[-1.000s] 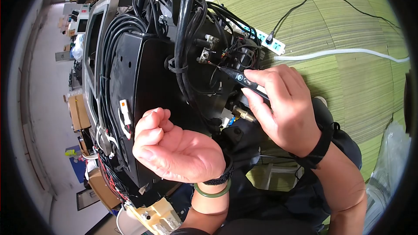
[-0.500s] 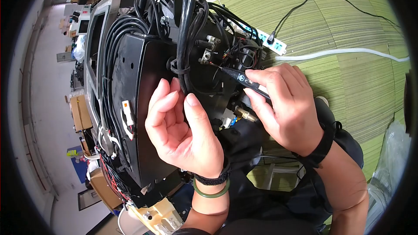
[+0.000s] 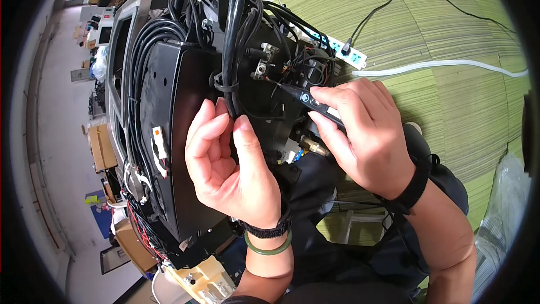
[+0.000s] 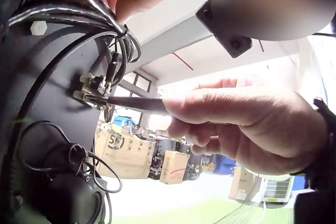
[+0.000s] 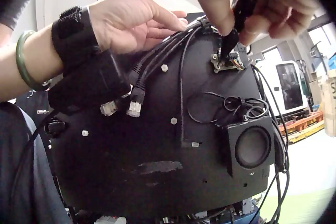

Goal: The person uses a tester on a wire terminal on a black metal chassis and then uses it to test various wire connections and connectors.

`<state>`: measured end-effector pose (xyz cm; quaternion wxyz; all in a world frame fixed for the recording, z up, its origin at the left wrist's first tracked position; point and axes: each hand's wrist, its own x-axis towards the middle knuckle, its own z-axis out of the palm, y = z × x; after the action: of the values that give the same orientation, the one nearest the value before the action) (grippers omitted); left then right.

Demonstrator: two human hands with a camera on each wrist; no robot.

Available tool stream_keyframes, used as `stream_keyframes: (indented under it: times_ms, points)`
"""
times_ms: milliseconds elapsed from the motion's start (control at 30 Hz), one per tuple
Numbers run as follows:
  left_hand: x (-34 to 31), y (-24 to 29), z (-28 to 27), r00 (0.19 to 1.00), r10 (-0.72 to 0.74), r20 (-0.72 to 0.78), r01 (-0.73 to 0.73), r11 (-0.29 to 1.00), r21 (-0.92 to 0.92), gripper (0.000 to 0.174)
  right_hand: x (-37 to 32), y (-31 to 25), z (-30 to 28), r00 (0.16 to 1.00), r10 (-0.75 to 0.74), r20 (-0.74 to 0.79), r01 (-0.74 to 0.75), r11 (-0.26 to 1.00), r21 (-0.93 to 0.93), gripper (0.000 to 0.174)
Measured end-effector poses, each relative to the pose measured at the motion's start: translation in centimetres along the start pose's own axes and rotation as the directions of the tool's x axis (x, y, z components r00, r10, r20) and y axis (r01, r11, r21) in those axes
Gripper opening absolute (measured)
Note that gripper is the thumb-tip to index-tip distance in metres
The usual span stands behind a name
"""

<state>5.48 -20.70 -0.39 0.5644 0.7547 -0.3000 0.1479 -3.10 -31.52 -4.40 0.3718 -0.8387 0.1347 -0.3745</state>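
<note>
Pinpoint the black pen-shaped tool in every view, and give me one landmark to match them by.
Head: black pen-shaped tool just right of centre, above mid-height.
Left wrist: black pen-shaped tool left of centre, nearly level.
Right wrist: black pen-shaped tool upper right, upright, slightly tilted.
Shared landmark: black cable bundle, left of it throughout.

Large cardboard box, left wrist view: letter S, adjoining character unclear. Smaller carton: red print, illegible. Black pen-shaped tool: round emblem, indecipherable.
</note>
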Motion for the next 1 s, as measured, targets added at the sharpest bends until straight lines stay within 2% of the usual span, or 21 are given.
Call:
stream_keyframes:
  times_ms: [1000]
  points:
    - [-0.15,-0.12,0.14,1.0,-0.004,-0.024,0.004,1.0,-0.011,0.019,0.16,-0.22,-0.13,1.0,-0.016,-0.025,0.015,0.999,-0.036,0.034]
